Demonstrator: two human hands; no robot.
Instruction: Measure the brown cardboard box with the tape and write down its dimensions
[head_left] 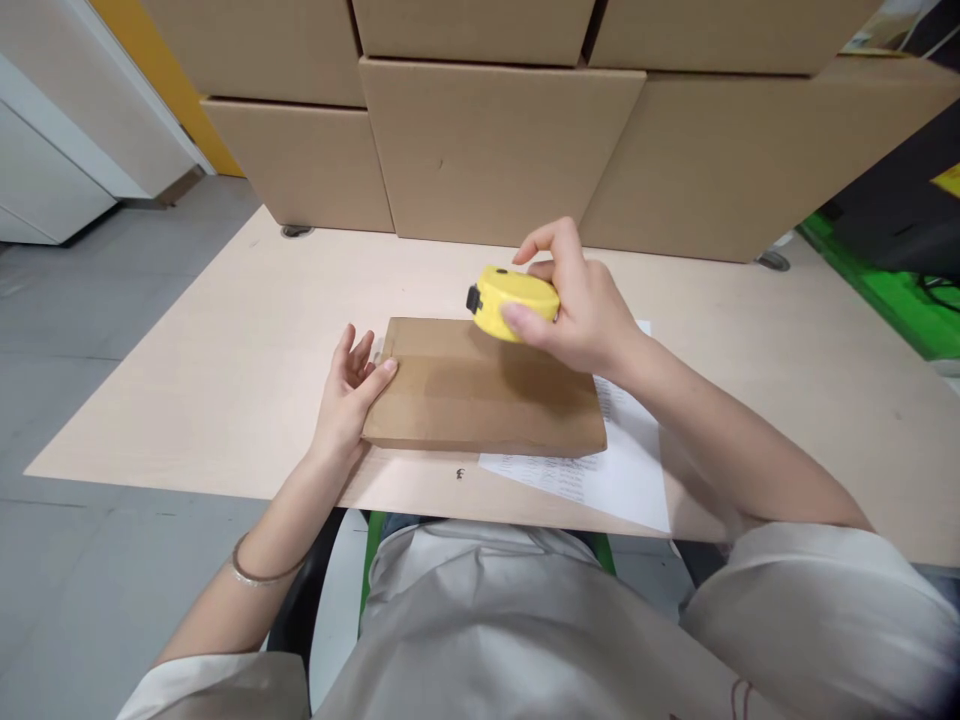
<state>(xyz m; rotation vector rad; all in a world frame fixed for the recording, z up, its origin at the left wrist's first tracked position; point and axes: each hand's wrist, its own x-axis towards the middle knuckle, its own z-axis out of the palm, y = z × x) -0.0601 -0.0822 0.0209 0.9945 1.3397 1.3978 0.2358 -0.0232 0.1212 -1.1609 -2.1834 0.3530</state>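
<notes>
A flat, closed brown cardboard box (480,410) lies on the table. My left hand (349,395) is at its left end, with the thumb on the top edge and the other fingers loosely curled beside it. Above the far right part of the box, my right hand (581,300) holds a yellow tape measure (517,300) between thumb and fingers, the index finger raised and bent. The tape measure's black end points left, and its shadow falls on the box. A printed white sheet of paper (634,465) lies partly under the box's right end.
Large cardboard boxes (502,150) stand stacked along the back of the pale wooden table (202,380). Two round cable holes, one of them this grommet (296,231), sit near the back corners. A small dark mark (460,473) shows near the front edge.
</notes>
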